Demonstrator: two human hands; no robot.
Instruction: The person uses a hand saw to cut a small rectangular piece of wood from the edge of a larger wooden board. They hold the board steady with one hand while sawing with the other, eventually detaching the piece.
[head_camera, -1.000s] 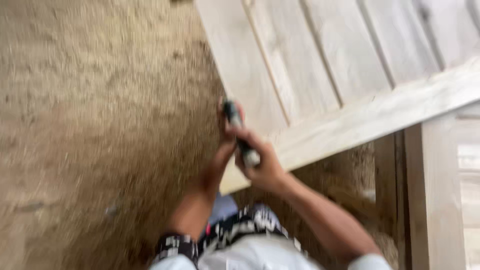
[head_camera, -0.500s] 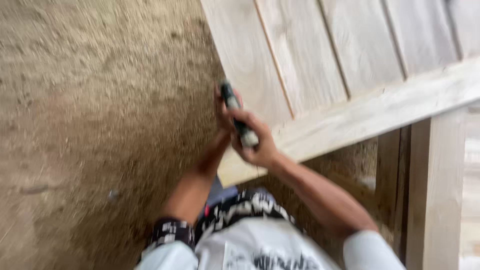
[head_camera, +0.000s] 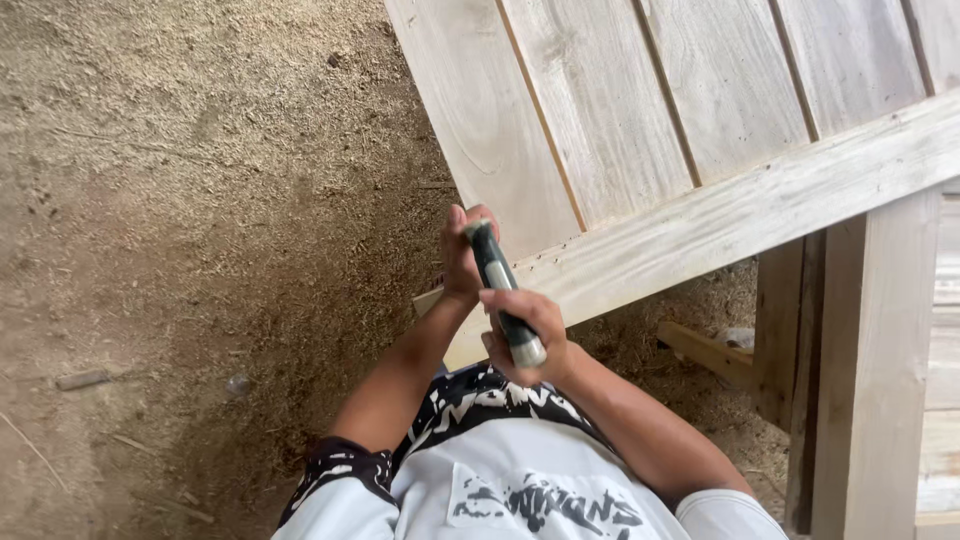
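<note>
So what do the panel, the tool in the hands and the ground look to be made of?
Panel: bare, unpainted pale wood; grain and plank seams show. Tool: dark handle with a light band, likely rubber or plastic; its head is hidden, material unclear. Both the left hand and right hand grip it. Ground: loose sawdust or dirt.

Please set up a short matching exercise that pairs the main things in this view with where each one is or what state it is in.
Things:
1. tool handle
2. wooden panel
3. sawdust ground
4. left hand

Places or states:
a. spreads over the left half of the view
b. gripped in the right hand, dark green with a grey end
c. pale boards joined side by side, crossed by a batten
d. up at the far end of the tool, by the panel's edge

Pairs: 1-b, 2-c, 3-a, 4-d
</note>
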